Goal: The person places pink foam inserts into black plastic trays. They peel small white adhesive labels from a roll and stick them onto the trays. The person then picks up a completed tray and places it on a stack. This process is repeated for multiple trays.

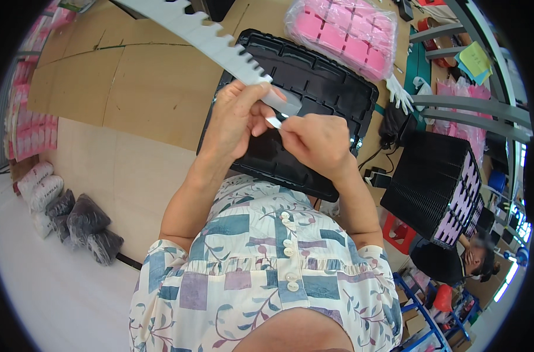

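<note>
My left hand grips the near end of a long white notched strip that runs up and to the left over the table. My right hand is closed with thumb and fingers pinched on a small white piece at that strip's end. Both hands hover over a black plastic compartment tray lying on the cardboard-covered table.
A bag of pink blocks lies beyond the tray. A tall stack of black trays stands at the right, with a white glove and cables near it. Wrapped bundles lie at the left. Another person sits lower right.
</note>
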### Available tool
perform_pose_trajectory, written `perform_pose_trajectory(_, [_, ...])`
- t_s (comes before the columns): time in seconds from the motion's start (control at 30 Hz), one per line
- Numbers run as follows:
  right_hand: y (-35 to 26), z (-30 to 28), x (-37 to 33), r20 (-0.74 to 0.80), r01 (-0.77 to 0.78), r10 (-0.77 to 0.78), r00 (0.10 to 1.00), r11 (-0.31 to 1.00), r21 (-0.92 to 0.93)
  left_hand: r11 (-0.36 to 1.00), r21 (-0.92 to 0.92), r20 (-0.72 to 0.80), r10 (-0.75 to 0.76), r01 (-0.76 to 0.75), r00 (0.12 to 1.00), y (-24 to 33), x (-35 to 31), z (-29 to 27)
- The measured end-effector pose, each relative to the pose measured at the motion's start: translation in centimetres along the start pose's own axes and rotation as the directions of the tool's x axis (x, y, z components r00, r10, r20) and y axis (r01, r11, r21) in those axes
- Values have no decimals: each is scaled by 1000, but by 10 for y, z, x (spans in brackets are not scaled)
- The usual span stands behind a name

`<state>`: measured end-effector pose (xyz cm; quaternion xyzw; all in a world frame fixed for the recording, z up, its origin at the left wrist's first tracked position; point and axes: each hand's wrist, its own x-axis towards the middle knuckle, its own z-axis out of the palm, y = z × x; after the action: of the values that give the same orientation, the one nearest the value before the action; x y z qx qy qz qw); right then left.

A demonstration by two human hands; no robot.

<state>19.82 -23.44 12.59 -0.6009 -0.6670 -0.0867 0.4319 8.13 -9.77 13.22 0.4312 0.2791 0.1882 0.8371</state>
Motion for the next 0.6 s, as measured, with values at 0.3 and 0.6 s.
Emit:
perform_pose_trajectory(0.3, [21, -95, -121, 728, -920, 617, 301, 388, 51, 784, 558, -97, 386, -271, 917, 9, -17, -65])
perform_pose_trajectory(0.6, [-5, -60, -163, 386, -685, 762, 520, 642, -345, 786, 575, -12, 286, -227, 958, -2, -17, -59])
